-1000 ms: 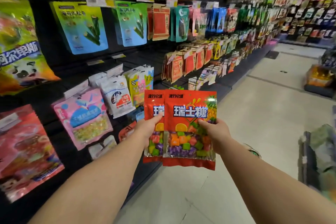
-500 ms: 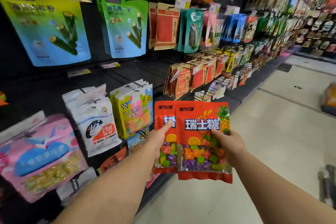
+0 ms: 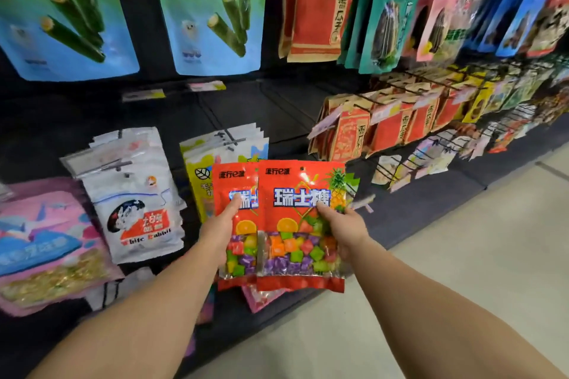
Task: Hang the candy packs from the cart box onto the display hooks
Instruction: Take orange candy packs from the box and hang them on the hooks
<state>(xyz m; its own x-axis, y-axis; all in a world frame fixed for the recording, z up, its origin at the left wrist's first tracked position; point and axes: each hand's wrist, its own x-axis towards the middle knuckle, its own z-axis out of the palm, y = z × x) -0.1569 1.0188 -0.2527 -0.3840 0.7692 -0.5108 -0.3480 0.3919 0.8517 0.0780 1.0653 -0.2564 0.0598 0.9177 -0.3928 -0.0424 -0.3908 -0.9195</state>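
Two red candy packs with colourful cubes behind clear windows are held upright in front of the black display wall. My left hand (image 3: 222, 229) grips the rear pack (image 3: 235, 181) by its left side, thumb on its front. My right hand (image 3: 346, 229) grips the front pack (image 3: 297, 212), which overlaps the rear one, thumb across its label. Each pack has a small hang hole at its top edge. They sit just before a yellow-green pack row (image 3: 209, 157) hanging on a hook. The cart box is out of view.
White rabbit packs (image 3: 135, 194) and a pink pack (image 3: 46, 240) hang to the left. Blue-green roll packs (image 3: 212, 9) hang above. Red-and-brown seed packs (image 3: 385, 126) on wire hooks run to the right. Pale floor (image 3: 462, 255) lies on the right.
Both hands have carried the two packs closer to the display wall, toward the lower rows of hooks. The view has closed in on the shelves and the aisle has slid out to the right.
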